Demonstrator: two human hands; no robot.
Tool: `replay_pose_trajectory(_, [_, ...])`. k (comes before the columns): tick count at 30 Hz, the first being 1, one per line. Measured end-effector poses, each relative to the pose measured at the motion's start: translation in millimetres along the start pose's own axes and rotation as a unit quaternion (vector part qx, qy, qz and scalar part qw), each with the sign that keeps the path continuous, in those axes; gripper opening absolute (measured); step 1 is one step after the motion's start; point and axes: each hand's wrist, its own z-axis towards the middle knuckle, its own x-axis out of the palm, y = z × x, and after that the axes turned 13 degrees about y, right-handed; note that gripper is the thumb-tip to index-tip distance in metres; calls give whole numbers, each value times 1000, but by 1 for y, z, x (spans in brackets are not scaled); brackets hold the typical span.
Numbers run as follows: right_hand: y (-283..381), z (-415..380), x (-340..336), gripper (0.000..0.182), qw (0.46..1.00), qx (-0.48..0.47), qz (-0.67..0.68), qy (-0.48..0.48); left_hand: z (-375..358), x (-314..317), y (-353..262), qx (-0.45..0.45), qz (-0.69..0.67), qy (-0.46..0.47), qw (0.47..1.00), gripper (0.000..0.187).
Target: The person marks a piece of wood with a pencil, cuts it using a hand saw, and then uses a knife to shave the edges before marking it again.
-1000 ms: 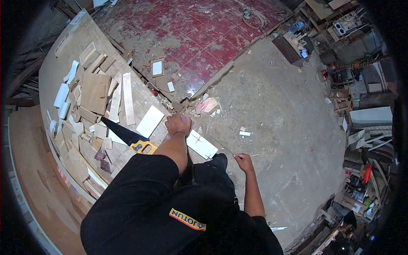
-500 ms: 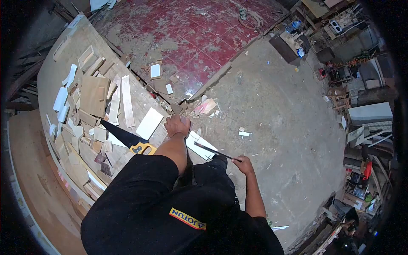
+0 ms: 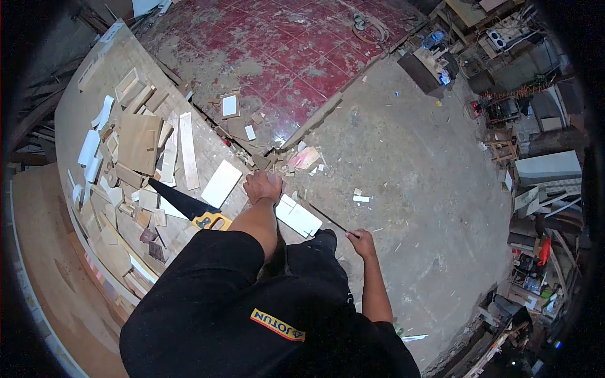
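My left hand presses down at the workbench edge, its fingers curled over the upper end of a white board. This board juts out past the bench over my leg and carries dark pencil-like lines. In my right hand is the end of a long, thin, dark file-like tool. The tool points up and left, beside the board's right edge and apart from its face. A handsaw with a yellow handle lies on the bench left of my left forearm.
The workbench bears a loose white panel, a long pale strip and many wood offcuts. Scraps litter the concrete floor and the red tiled floor. Clutter lines the right side.
My right hand has barely moved, but the dark tool has swung off the white board's face to the right of its edge. My left hand and the board have stayed put.
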Motion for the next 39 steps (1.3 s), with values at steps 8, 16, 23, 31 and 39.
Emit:
replay_pose_trajectory(8, [4,2,-3,27,998,-9,-42,36,0,-1,0,3,-7,-6,1000,54])
replay_pose_trajectory(16, [-3,0,-8,26,999,-15,-30,39,1,1,0,1,-5,-21,1000,51])
replay_pose_trajectory(23, [-3,1,-5,25,999,-7,-44,2,1,0,1,3,-7,-7,1000,50])
replay_pose_trajectory(31, [20,-3,0,20,999,-46,-13,-2,4,5,1,-6,-4,-12,1000,53])
replay_pose_trajectory(39, [34,-5,2,19,995,10,-101,-8,1,1,0,-7,11,-2,1000,56])
